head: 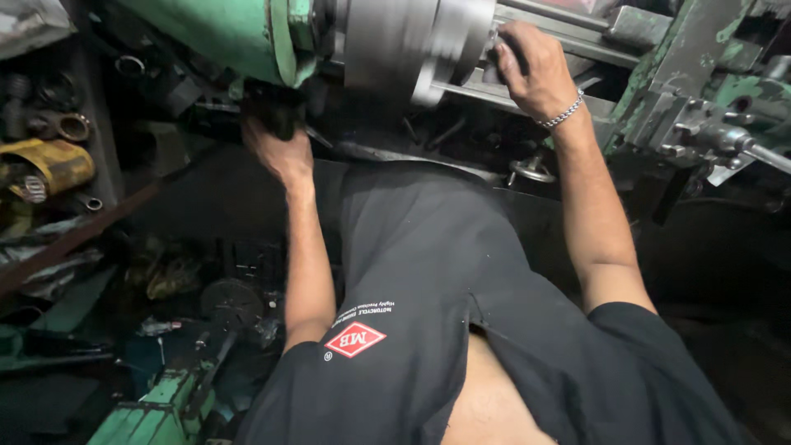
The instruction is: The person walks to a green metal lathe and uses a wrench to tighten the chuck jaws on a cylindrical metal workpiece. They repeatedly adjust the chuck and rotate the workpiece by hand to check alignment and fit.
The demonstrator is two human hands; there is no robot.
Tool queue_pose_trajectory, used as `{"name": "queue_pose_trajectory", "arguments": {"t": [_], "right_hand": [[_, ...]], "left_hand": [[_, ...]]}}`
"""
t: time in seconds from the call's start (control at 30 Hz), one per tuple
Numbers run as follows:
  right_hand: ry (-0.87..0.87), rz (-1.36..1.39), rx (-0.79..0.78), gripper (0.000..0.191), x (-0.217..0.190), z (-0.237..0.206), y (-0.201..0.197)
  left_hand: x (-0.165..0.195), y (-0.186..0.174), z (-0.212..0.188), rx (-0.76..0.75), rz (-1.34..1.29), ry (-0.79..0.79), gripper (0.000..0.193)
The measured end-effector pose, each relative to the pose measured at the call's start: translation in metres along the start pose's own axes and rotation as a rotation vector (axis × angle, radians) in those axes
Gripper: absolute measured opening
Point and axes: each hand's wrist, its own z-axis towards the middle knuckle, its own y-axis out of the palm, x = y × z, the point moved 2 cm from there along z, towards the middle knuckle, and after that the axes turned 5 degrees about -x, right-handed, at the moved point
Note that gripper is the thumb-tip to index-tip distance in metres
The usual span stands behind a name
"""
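A dim, cluttered workshop is spreading out below the camera, with a green lathe [222, 33] running across the top of the view and dark, oily parts lying on the floor around it. The lathe's round steel chuck [404, 45] is showing up blurred. The right hand [534, 70] is reaching up just beside the chuck, its fingers curling around a dark object against the grey metal rails [560, 33]; a silver chain bracelet [563, 111] is hanging at that wrist. The left hand [278, 144] is reaching under the green housing and closing on a dark knob or lever [272, 111], though the shape is too shadowy to tell exactly. A yellow rusty can [49, 165] and metal rings [72, 125] are sitting on shelves at the left.
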Motion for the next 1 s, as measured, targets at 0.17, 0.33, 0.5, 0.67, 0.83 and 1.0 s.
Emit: {"name": "queue_pose_trajectory", "arguments": {"t": [0.17,0.33,0.5,0.67,0.83,1.0], "right_hand": [[0.077,0.041,-0.027,0.018,-0.003,-0.008,-0.008],[0.051,0.047,-0.079,0.017,-0.001,-0.001,-0.008],[-0.038,0.03,0.0,0.017,-0.004,-0.004,-0.005],[0.085,0.05,-0.008,0.019,-0.004,-0.003,-0.007],[0.03,0.077,0.017,0.017,-0.008,-0.003,-0.003],[0.077,0.036,-0.011,0.015,-0.004,-0.008,-0.01]], "left_hand": [[0.001,-0.003,-0.004,-0.042,-0.022,-0.052,0.086],[-0.002,0.0,0.0,-0.001,0.009,-0.034,0.086],[-0.002,0.001,-0.002,-0.001,-0.027,-0.026,0.088],[0.009,-0.007,0.002,-0.006,0.003,0.031,0.084],[0.01,-0.007,-0.003,0.027,-0.121,0.037,0.079],[0.005,-0.003,-0.003,0.04,-0.088,0.095,0.077]]}}
